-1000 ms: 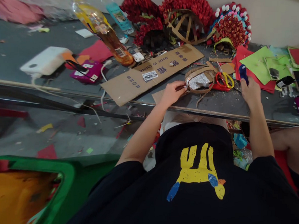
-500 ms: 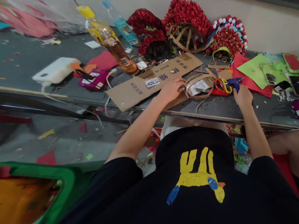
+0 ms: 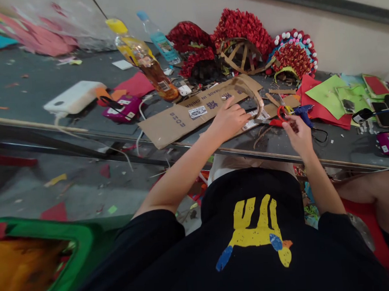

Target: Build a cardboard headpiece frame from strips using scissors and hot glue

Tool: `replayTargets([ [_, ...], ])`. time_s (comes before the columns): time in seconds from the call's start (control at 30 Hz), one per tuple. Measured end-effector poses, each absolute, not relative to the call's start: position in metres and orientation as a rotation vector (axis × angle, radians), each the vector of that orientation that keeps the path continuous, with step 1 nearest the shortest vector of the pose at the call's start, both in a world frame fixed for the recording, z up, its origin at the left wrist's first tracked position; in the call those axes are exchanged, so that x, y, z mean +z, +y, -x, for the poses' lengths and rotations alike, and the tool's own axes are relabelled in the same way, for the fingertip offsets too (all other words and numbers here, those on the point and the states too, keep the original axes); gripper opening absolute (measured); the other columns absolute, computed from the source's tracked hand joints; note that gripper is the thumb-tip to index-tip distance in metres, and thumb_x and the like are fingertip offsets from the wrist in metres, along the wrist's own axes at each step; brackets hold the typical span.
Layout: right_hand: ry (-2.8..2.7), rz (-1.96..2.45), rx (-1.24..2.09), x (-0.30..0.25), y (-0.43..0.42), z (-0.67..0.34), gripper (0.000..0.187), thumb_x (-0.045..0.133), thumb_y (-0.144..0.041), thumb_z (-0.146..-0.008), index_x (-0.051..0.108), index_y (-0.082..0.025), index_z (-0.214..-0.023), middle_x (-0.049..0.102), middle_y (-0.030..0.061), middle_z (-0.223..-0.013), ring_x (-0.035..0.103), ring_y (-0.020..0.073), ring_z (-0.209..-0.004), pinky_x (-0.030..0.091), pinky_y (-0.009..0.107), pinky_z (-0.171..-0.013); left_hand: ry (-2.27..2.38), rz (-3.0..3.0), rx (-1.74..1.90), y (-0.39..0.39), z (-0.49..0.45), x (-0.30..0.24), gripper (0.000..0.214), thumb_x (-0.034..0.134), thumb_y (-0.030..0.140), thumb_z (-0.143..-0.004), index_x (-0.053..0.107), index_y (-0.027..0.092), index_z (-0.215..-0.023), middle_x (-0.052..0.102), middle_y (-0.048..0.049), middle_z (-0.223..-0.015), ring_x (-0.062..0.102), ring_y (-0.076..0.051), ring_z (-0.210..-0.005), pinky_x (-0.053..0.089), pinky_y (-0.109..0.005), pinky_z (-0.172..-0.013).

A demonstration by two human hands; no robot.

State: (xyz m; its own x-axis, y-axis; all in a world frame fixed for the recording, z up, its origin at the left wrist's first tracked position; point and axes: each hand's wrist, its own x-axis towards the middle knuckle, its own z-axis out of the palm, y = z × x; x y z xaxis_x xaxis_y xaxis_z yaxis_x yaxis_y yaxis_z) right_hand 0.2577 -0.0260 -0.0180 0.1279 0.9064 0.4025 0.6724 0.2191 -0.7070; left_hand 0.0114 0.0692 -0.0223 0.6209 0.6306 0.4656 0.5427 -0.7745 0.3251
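My left hand (image 3: 230, 119) rests over the printed cardboard piece (image 3: 167, 131), its fingers closed at the end of a curved brown cardboard strip (image 3: 259, 101). The strip arches up to the right of these fingers; the grip itself is partly hidden. My right hand (image 3: 300, 135) is beside the scissors (image 3: 281, 111) with red and yellow handles. Its fingers are loosely bent and a little apart, and nothing shows between them. Just behind it lies a blue glue gun (image 3: 305, 111) on the table, with a dark cord curling near the hand.
Bottles with a yellow cap (image 3: 116, 26) and a blue cap (image 3: 142, 15) stand behind the cardboard. Red decorated headpieces (image 3: 243, 28) line the wall. Red and green paper (image 3: 328, 93) lies to the right. A white power bank (image 3: 76, 97) is left; a green bin (image 3: 85, 238) stands below.
My right hand has let go of the glue gun and moved left towards the scissors. The curved strip has tilted upward at my left hand, which has shifted slightly nearer to me.
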Motion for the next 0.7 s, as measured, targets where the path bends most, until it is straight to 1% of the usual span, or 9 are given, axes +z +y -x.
replayTargets([
  [0.07, -1.562, 1.461, 0.423, -0.014, -0.026, -0.244, 0.047, 0.054, -0.057, -0.084, 0.058, -0.020, -0.114, 0.064, 0.0031, -0.087, 0.057, 0.0128, -0.070, 0.049, 0.027, -0.065, 0.988, -2.655, 0.949, 0.053, -0.017, -0.008, 0.025, 0.048, 0.031, -0.089, 0.069, 0.032, -0.102, 0.067, -0.0024, -0.082, 0.058, -0.023, -0.104, 0.015, -0.059, -0.118],
  [0.17, -1.482, 1.409, 0.416, -0.007, -0.026, -0.231, 0.050, 0.060, -0.056, -0.080, 0.057, -0.022, -0.116, 0.065, 0.0047, -0.096, 0.061, 0.0138, -0.077, 0.050, 0.026, -0.064, 1.035, -2.658, 1.031, 0.029, -0.023, 0.010, 0.024, 0.049, 0.032, -0.090, 0.069, 0.033, -0.103, 0.066, -0.0026, -0.083, 0.058, -0.024, -0.104, 0.013, -0.061, -0.118],
  [0.3, -1.454, 1.310, 0.343, 0.003, -0.038, -0.223, 0.043, 0.060, -0.052, -0.082, 0.057, -0.026, -0.116, 0.066, 0.0053, -0.101, 0.064, 0.0156, -0.085, 0.055, 0.029, -0.070, 1.089, -2.682, 1.092, 0.002, -0.024, 0.025, 0.022, 0.049, 0.034, -0.091, 0.068, 0.034, -0.103, 0.066, -0.0032, -0.088, 0.058, -0.025, -0.103, 0.019, -0.059, -0.116],
  [0.4, -1.475, 1.262, 0.300, 0.007, -0.050, -0.219, 0.040, 0.061, -0.049, -0.081, 0.058, -0.027, -0.115, 0.066, 0.0047, -0.099, 0.066, 0.0164, -0.086, 0.058, 0.032, -0.075, 1.101, -2.691, 1.125, -0.013, -0.023, 0.033, 0.024, 0.046, 0.035, -0.093, 0.067, 0.035, -0.104, 0.065, -0.0035, -0.088, 0.059, -0.025, -0.102, 0.022, -0.058, -0.114],
  [0.57, -1.442, 1.202, 0.274, 0.009, -0.060, -0.215, 0.033, 0.064, -0.046, -0.080, 0.062, -0.026, -0.107, 0.068, 0.0042, -0.093, 0.068, 0.0177, -0.085, 0.060, 0.036, -0.081, 1.117, -2.730, 1.096, -0.030, -0.022, 0.040, 0.026, 0.045, 0.033, -0.093, 0.066, 0.033, -0.107, 0.066, -0.0042, -0.088, 0.058, -0.026, -0.103, 0.025, -0.057, -0.112],
  [0.7, -1.421, 1.195, 0.215, 0.011, -0.063, -0.215, 0.026, 0.063, -0.043, -0.081, 0.064, -0.026, -0.100, 0.068, 0.0041, -0.091, 0.069, 0.0182, -0.083, 0.060, 0.038, -0.082, 1.109, -2.715, 1.113, -0.035, -0.022, 0.041, 0.027, 0.044, 0.033, -0.093, 0.066, 0.034, -0.108, 0.065, -0.0044, -0.088, 0.058, -0.026, -0.105, 0.027, -0.056, -0.112],
])
